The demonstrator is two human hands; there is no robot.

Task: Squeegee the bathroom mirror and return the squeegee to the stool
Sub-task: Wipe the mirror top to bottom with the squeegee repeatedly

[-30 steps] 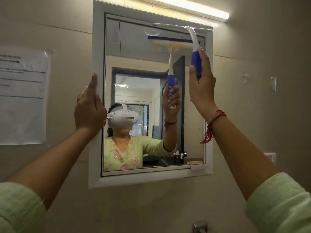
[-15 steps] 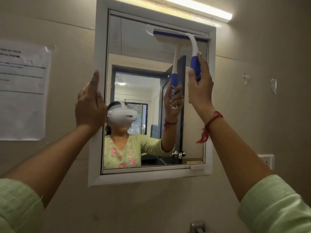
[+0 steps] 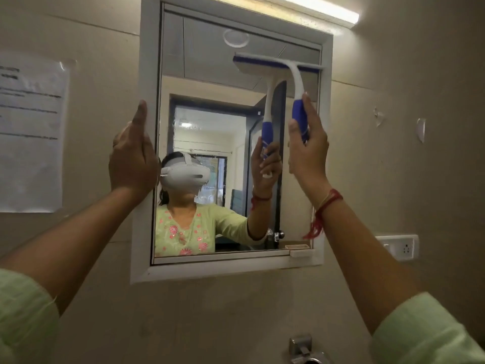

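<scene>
One squeegee (image 3: 299, 117), white with a blue handle, stands upright with its blade against the upper right part of the one mirror (image 3: 204, 61), just below the frame's top. The right hand (image 3: 308, 153) grasps the handle, while the left hand (image 3: 132, 158) holds nothing, its fingers straight against the frame's left edge. On the wall around it are one lit tube lamp (image 3: 315, 6) above, one paper sheet (image 3: 29, 137) at left, one socket (image 3: 399, 248) at right and one metal fitting (image 3: 301, 346) below.

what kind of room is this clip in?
Most likely a small bathroom or washroom: a white-framed wall mirror with a tube light above it, a metal tap fitting on the wall below, and the right hand holding a squeegee against the glass.
</scene>
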